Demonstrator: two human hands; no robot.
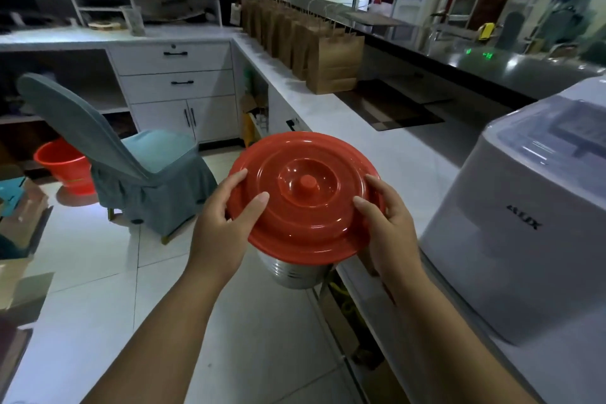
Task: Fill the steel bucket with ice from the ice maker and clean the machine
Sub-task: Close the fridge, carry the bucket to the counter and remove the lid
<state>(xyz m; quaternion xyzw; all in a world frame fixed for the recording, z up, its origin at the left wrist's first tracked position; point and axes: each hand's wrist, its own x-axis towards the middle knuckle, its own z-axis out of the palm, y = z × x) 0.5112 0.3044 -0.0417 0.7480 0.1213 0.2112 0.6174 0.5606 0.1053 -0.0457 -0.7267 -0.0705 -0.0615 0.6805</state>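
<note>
2 hands [223, 226] [388, 229] at red lid's [305, 203] rim

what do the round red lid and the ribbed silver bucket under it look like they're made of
Round red lid: probably moulded plastic with a glossy finish; it shows soft highlights, raised concentric rings and a moulded centre knob. Ribbed silver bucket: looks like polished steel; its horizontal ridges give bright, mirror-like reflections.

Small shop service area: L-shaped white bench [328, 108], row of brown paper carry bags [331, 59], countertop ice maker [524, 223], raised dark serving ledge [492, 65].
</note>
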